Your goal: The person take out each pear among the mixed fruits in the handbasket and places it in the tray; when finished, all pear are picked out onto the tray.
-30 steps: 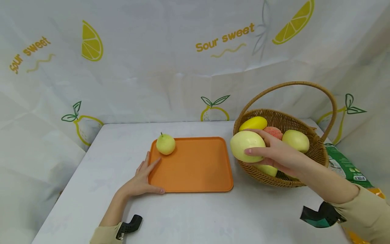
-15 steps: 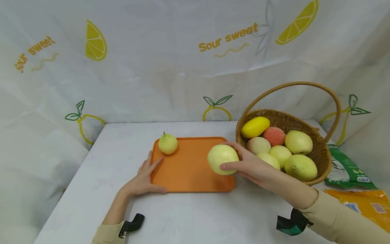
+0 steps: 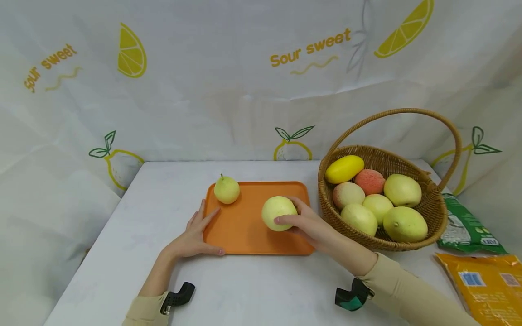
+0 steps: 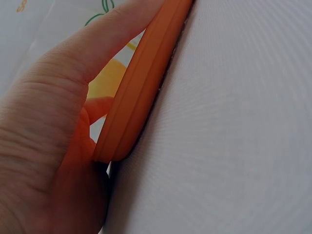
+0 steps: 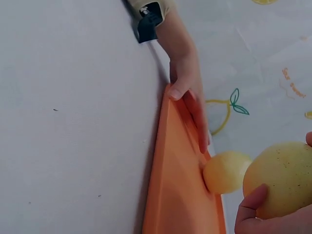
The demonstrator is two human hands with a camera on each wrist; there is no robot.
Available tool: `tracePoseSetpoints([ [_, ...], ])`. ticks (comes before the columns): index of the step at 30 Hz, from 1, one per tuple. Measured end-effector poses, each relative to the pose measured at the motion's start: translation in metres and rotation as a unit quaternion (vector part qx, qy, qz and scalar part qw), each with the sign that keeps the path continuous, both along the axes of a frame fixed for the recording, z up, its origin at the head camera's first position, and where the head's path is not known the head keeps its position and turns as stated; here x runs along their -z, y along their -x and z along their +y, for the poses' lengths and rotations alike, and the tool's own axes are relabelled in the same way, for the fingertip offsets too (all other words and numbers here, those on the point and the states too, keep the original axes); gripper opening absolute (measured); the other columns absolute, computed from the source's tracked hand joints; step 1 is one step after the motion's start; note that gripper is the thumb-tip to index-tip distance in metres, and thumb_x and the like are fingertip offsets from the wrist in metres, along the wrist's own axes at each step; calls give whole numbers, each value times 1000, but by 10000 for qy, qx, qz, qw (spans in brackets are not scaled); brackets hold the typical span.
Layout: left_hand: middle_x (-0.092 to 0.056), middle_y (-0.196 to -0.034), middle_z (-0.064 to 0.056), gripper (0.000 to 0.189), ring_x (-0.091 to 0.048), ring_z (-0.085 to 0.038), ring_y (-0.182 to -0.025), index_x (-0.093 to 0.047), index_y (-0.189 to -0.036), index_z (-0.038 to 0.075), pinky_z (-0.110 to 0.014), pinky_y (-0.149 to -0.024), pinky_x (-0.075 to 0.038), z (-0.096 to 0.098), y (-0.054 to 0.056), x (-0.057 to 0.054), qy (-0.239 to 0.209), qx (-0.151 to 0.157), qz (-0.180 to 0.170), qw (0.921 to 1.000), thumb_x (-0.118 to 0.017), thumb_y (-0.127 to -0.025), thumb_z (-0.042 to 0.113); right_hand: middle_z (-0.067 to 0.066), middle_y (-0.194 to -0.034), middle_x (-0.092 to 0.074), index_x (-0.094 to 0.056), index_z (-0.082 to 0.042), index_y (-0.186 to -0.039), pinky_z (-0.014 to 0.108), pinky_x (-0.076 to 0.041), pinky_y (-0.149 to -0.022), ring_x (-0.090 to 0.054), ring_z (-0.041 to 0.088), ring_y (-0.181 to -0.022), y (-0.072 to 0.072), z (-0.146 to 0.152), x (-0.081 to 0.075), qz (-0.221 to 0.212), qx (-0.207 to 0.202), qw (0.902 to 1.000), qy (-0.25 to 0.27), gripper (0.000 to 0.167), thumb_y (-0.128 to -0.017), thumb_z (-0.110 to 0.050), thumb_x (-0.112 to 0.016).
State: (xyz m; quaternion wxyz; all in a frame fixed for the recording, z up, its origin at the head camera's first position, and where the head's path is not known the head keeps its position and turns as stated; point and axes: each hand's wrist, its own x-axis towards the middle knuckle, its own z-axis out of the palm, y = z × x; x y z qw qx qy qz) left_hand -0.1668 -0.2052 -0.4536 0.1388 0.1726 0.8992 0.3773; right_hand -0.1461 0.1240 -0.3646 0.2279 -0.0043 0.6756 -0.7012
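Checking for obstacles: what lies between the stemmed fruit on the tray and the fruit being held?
Only bare orange tray shows between the stemmed fruit and held fruit, in the head view.

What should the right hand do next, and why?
Probably lower the round pale green fruit onto the rectangular orange tray: the right hand holds it above a bare stretch, a stemmed yellow-green pear already sits at the far left corner, and the left hand touches the left edge.
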Motion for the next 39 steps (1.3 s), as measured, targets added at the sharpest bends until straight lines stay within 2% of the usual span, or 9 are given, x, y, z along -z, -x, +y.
tracePoseSetpoints([
  [7, 23, -160, -7, 114, 10, -45, -144, -22, -157, 25, -74, -105, -6, 2, 1, 0, 38, -18, -20, 10000, -86, -66, 53, 16, -134, -43, -28, -3, -147, 34, -41, -91, -47, 27, -112, 17, -11, 20, -135, 415, 9990, 85, 79, -81, -14, -71],
  [15, 23, -160, -7, 114, 10, -45, -144, -23, -157, 26, -74, -105, -6, 2, 2, -1, 67, -38, -17, 10000, -86, -66, 53, 13, -133, -46, -33, -7, -148, 32, -39, -80, -46, 24, -102, 35, -25, 32, -32, 652, 9978, -94, 78, -82, -15, -73],
  [18, 23, -160, -7, 114, 10, -45, -144, -22, -157, 26, -74, -105, -5, 2, 2, -1, 41, -48, -46, 10000, -86, -66, 52, 12, -133, -46, -33, -8, -148, 33, -39, -80, -45, 24, -101, 41, -30, 35, -3, 733, 9970, -248, 79, -81, -17, -74],
  [26, 22, -160, -8, 114, 10, -46, -143, -23, -157, 26, -74, -105, -5, 1, 2, -1, -9, -29, -41, 10000, -87, -66, 51, 13, -136, -44, -33, -7, -148, 34, -40, -84, -45, 25, -106, 56, -37, 41, 21, 943, 9941, -532, 80, -80, -20, -75],
  [32, 23, -160, -8, 113, 10, -45, -143, -23, -157, 26, -74, -105, -5, 0, 1, -1, -5, -53, -64, 10000, -87, -67, 51, 12, -138, -44, -34, -7, -148, 32, -41, -82, -46, 24, -102, 67, -42, 39, 19, 1022, 9912, -844, 82, -80, -23, -77],
  [39, 23, -160, -6, 113, 11, -44, -144, -23, -157, 27, -74, -105, -6, 1, 0, 0, 89, -82, -70, 9999, -86, -66, 52, 10, -138, -47, -42, -10, -146, 33, -43, -80, -49, 22, -91, 76, -46, 38, 145, 1050, 9873, -1179, 76, -81, -28, -78],
])
